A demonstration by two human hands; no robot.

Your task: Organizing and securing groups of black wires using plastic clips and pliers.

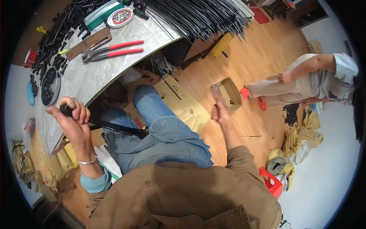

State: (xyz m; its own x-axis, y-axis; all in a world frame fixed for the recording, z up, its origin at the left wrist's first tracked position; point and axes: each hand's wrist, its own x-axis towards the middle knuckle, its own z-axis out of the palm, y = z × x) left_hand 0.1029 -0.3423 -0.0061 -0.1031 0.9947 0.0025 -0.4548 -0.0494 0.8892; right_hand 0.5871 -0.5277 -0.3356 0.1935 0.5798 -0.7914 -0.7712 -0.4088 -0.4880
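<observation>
My left hand (75,120), raised beside the table's near edge, is closed round the black rounded end (66,110) of a bundle of thin black rods (118,127). The rods slant across to my jeans and end near my lap. My right hand (221,113) reaches out over the floor, its fingers curled at the near corner of an open brown box (236,91). A pale see-through strip (216,93) runs up from those fingers along the box's left side. I cannot make out whether they grip the strip or the box.
On the grey table (129,63) lie red-handled pincers (114,51), a brown blade-shaped piece (89,44), a white dish of small metal parts (121,17), black tube pieces and many long black rods (202,17). A person (305,78) stands at right. Flattened cardboard (183,107) covers the floor.
</observation>
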